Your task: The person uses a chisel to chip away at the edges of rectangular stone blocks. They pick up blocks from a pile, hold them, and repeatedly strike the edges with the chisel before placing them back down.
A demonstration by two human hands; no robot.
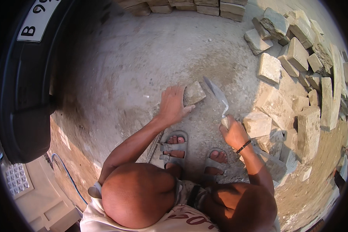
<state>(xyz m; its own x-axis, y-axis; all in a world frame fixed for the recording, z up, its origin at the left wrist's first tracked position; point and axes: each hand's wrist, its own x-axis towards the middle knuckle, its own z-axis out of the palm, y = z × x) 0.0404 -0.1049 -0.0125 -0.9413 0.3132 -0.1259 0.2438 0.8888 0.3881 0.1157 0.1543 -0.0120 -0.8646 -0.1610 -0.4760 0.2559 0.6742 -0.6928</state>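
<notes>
I squat with my knees [139, 193] bent and my sandals [174, 149] flat on the ground. Just beyond the sandals, my right hand [234, 133] is closed around the handle of a trowel [217, 94], whose blade angles up and away from me. My left arm stretches forward past the sandals, and my left hand [172, 105] lies open, fingers spread, on a stone [193, 92]. The trowel's tip is just right of the stone. More blocks [290, 77] are heaped farther right.
</notes>
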